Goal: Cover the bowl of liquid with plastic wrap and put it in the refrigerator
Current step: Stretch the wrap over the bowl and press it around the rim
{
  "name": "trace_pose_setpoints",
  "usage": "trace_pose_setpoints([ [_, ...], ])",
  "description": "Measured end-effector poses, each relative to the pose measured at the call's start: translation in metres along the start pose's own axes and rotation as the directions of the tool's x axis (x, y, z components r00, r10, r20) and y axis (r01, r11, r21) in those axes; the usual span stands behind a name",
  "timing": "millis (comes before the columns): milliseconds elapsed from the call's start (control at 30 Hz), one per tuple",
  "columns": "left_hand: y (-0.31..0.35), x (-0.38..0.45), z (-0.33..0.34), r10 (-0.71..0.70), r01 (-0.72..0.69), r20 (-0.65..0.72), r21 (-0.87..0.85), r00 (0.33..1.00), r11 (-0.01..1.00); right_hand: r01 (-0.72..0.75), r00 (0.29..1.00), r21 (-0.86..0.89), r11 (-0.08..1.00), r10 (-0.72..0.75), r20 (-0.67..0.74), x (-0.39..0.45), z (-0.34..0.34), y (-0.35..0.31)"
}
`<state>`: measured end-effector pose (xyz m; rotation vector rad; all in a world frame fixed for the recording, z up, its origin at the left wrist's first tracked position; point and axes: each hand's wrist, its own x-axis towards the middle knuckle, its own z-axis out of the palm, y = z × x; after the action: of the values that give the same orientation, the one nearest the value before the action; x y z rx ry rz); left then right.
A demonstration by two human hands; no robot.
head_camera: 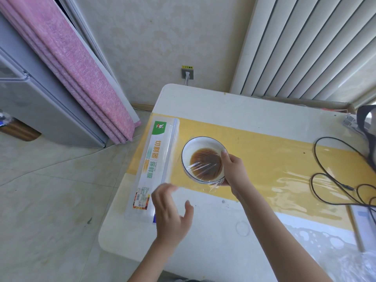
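A white bowl (195, 148) with a dark rim holds brown liquid and stands on the yellow strip of the table. Clear plastic wrap (205, 168) is stretched over it, wrinkled at its near side. My right hand (234, 169) grips the bowl's right rim, thumb on top of the wrap. My left hand (173, 212) hovers above the table just near of the bowl, fingers spread, holding nothing. The plastic wrap box (154, 165) lies left of the bowl. The refrigerator (40, 98) stands on the floor at the left.
The white table (213, 231) has its left edge close to the wrap box. Black cables (333, 180) loop at the right, by a dark bag (368, 131). A pink folded mat (85, 78) leans against the wall beside the refrigerator.
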<state>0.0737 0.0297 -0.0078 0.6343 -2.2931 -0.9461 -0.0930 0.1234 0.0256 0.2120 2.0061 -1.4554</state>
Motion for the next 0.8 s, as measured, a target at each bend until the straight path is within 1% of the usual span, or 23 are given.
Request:
trace_pose_setpoints([
  [33,0.006,-0.007,-0.001,-0.059,0.061,0.036,-0.066,0.998,0.996,0.006,1.0,-0.015,1.0,-0.006,-0.011,0.0,0.001,0.001],
  [67,0.011,-0.01,0.0,-0.14,0.152,0.104,-0.116,0.985,0.982,0.021,0.999,-0.051,0.999,-0.022,-0.026,-0.001,0.001,0.001],
  [100,0.015,-0.011,0.004,-0.204,0.226,0.16,-0.137,0.966,0.965,0.034,0.998,-0.095,0.995,-0.038,-0.04,0.0,0.002,0.002],
  [133,0.019,-0.012,0.006,-0.241,0.266,0.181,-0.135,0.954,0.954,0.038,0.998,-0.123,0.992,-0.044,-0.05,0.0,0.002,0.004],
  [167,0.023,-0.012,0.008,-0.254,0.273,0.166,-0.106,0.953,0.956,0.026,0.998,-0.117,0.993,-0.032,-0.056,0.0,0.002,0.006],
  [200,0.025,-0.012,0.008,-0.23,0.238,0.114,-0.064,0.966,0.969,0.0,0.998,-0.084,0.996,-0.005,-0.056,0.0,0.001,0.007],
  [267,0.025,-0.016,0.007,-0.12,0.118,0.024,0.054,0.992,0.991,-0.036,0.998,-0.032,0.999,0.034,-0.055,0.001,-0.001,0.009],
  [300,0.023,-0.019,0.007,-0.078,0.076,0.025,0.086,0.997,0.993,-0.039,0.997,-0.03,0.999,0.037,-0.061,0.001,-0.002,0.009],
  [333,0.023,-0.02,0.006,-0.106,0.103,0.079,0.035,0.991,0.994,-0.035,0.997,-0.033,0.999,0.033,-0.066,0.001,-0.003,0.009],
  [367,0.027,-0.017,0.005,-0.218,0.241,0.189,-0.112,0.958,0.964,-0.035,0.997,-0.038,0.999,0.032,-0.07,0.0,-0.004,0.008],
  [400,0.034,-0.012,0.005,-0.342,0.455,0.366,-0.289,0.865,0.842,-0.034,0.997,-0.041,0.999,0.031,-0.073,-0.001,-0.004,0.008],
  [433,0.04,-0.006,0.008,-0.406,0.648,0.536,-0.41,0.741,0.641,-0.036,0.997,-0.045,0.998,0.033,-0.077,-0.001,-0.005,0.008],
  [467,0.042,-0.001,0.012,-0.427,0.765,0.642,-0.458,0.637,0.454,-0.04,0.996,-0.051,0.998,0.036,-0.08,-0.002,-0.005,0.008],
  [500,0.042,0.003,0.017,-0.436,0.814,0.688,-0.471,0.58,0.339,-0.045,0.996,-0.055,0.997,0.04,-0.086,-0.003,-0.006,0.009],
  [533,0.043,0.006,0.02,-0.446,0.829,0.699,-0.487,0.559,0.275,-0.049,0.995,-0.054,0.997,0.044,-0.091,-0.003,-0.006,0.01],
  [600,0.043,0.01,0.023,-0.475,0.828,0.685,-0.515,0.553,0.221,-0.059,0.994,-0.051,0.997,0.054,-0.095,-0.004,-0.007,0.012],
  [667,0.038,0.008,0.027,-0.489,0.83,0.681,-0.519,0.545,0.204,-0.059,0.993,-0.054,0.997,0.053,-0.101,-0.004,-0.009,0.015],
  [733,0.034,0.006,0.028,-0.509,0.848,0.691,-0.502,0.513,0.173,-0.043,0.994,-0.07,0.997,0.035,-0.106,-0.006,-0.009,0.015],
  [800,0.029,0.003,0.032,-0.527,0.863,0.697,-0.479,0.486,0.162,-0.023,0.993,-0.093,0.995,0.012,-0.121,-0.009,-0.007,0.015],
])
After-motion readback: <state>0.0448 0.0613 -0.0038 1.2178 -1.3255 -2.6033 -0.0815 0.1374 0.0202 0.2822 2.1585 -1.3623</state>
